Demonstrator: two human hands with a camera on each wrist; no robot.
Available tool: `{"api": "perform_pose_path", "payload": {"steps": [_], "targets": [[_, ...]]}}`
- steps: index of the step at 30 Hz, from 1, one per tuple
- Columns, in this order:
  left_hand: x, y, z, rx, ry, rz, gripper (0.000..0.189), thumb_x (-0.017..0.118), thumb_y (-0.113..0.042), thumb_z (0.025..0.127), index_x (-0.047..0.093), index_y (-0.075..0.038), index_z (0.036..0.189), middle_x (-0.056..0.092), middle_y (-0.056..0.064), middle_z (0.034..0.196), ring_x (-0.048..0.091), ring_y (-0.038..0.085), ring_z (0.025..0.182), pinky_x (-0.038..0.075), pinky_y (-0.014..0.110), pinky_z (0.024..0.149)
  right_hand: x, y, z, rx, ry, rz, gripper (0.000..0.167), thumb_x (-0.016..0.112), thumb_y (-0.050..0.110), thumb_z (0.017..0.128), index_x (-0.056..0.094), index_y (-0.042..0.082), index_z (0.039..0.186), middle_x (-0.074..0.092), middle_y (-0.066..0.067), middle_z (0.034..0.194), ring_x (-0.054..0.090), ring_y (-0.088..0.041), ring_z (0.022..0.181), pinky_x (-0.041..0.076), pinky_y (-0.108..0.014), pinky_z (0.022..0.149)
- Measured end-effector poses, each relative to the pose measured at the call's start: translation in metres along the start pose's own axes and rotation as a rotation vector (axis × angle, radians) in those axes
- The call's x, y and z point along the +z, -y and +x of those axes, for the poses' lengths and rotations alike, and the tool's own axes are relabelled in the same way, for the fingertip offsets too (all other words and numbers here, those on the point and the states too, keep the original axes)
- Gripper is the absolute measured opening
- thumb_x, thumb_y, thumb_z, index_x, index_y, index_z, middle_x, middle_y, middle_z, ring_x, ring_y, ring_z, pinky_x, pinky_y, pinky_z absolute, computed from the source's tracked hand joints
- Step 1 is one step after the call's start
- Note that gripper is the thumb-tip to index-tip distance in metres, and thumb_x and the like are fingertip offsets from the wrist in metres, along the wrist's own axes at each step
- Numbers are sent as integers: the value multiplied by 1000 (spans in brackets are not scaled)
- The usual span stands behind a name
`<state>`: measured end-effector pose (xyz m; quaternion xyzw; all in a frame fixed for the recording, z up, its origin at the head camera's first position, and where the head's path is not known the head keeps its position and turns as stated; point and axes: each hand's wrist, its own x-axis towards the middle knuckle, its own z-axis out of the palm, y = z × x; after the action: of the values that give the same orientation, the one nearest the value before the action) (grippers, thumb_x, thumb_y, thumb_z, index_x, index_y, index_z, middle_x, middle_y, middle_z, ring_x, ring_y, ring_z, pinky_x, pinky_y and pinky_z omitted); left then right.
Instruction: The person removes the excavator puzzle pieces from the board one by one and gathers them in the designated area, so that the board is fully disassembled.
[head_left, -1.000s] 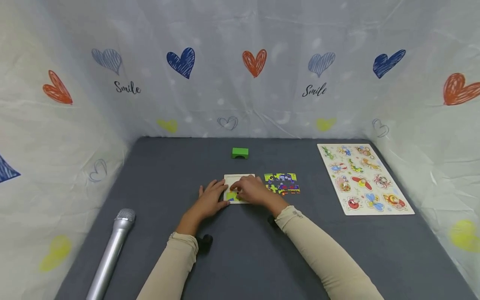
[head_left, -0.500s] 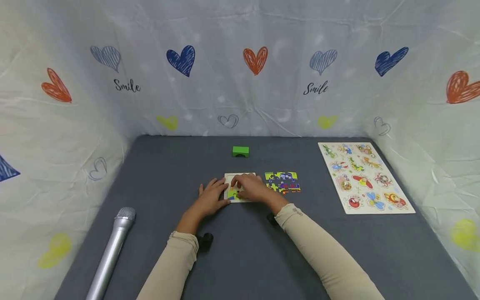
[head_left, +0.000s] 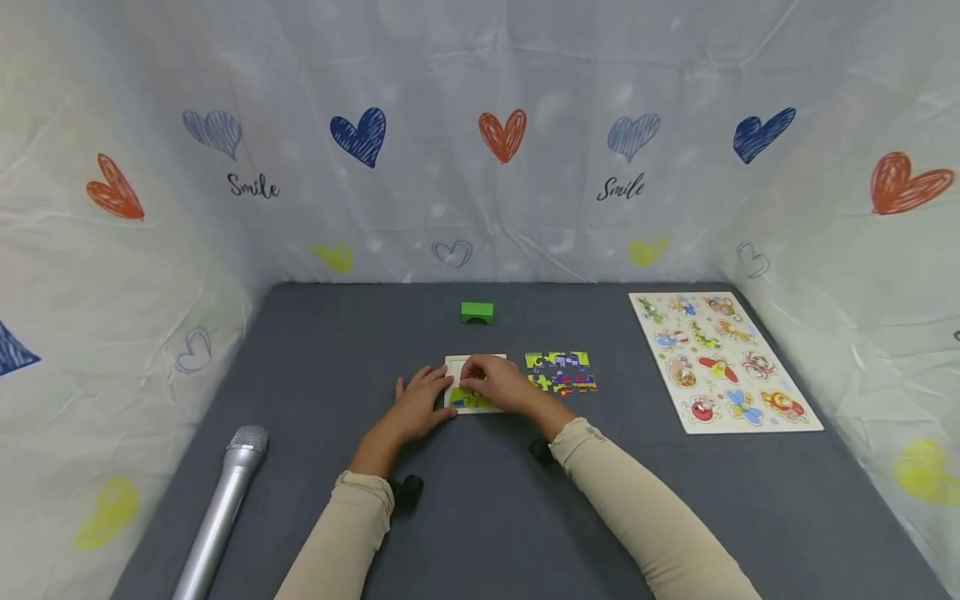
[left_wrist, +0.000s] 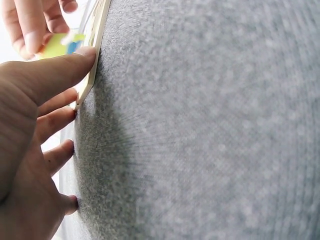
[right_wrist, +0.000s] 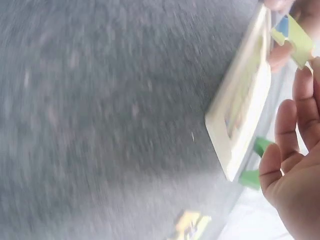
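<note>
My right hand [head_left: 501, 383] is over a small wooden puzzle tray [head_left: 455, 363]. It pinches a yellow-green puzzle piece with a blue patch [right_wrist: 300, 44], raised above the tray. My left hand [head_left: 414, 410] rests at the tray's left side, its thumb [left_wrist: 80, 60] on the near rim and other fingers spread along the side and table. Green puzzle pieces [head_left: 468, 402] lie inside the tray's near part; the right hand hides much of the rest. Loose colourful puzzle pieces [head_left: 558, 361] lie in two rows right of the tray.
Behind the tray stands a green arch block [head_left: 477, 312]. A large picture board with animal shapes [head_left: 723, 367] lies at the right, and a silver microphone [head_left: 225, 500] at the left. A white curtain with hearts [head_left: 420, 192] surrounds the dark grey table [head_left: 360, 333].
My right hand has stayed over the tray while its fingers shifted, and the piece is now pinched and raised. The left hand keeps its place. The head view has tilted slightly.
</note>
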<state>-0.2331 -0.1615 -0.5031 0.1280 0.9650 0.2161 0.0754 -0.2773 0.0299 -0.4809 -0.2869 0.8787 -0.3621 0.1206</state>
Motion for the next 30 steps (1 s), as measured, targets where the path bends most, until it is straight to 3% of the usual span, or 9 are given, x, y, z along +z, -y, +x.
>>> {"api": "perform_pose_path", "payload": {"steps": [4, 8, 15, 22, 30], "targets": [[5, -1, 1, 2, 2, -12, 61, 70, -31, 91, 48, -8, 143, 34, 10, 156, 22, 36, 146, 9, 74, 108, -17, -8, -12, 21, 2, 89, 8, 59, 18, 98, 63, 12, 98, 64, -3, 90, 60, -21, 80, 48, -30, 69], [6, 0, 1, -3, -4, -11, 63, 70, -30, 90, 47, -8, 144, 33, 10, 157, 21, 37, 146, 8, 74, 108, -39, -25, -25, 36, -8, 65, 9, 59, 17, 98, 63, 9, 98, 64, -3, 89, 61, -25, 81, 47, -28, 66], [4, 2, 2, -2, 8, -9, 64, 70, -29, 90, 46, -6, 145, 31, 12, 157, 19, 39, 146, 5, 74, 108, -67, -56, -54, 67, 51, 6, 9, 63, 11, 95, 66, 4, 94, 68, -5, 87, 57, -15, 73, 45, -28, 66], [-1, 4, 0, -7, 16, 2, 65, 70, -29, 90, 45, -5, 145, 31, 14, 157, 19, 40, 146, 5, 74, 107, -71, -65, -60, 71, 123, 21, 9, 63, 12, 95, 68, 4, 95, 67, -5, 87, 56, -14, 72, 45, -28, 66], [2, 2, 1, 2, 18, -8, 64, 69, -29, 90, 45, -5, 145, 30, 14, 157, 19, 40, 146, 5, 75, 107, -69, -71, -62, 47, 123, 2, 6, 65, 11, 94, 69, 7, 92, 67, -2, 84, 54, -9, 70, 46, -26, 65]]}}
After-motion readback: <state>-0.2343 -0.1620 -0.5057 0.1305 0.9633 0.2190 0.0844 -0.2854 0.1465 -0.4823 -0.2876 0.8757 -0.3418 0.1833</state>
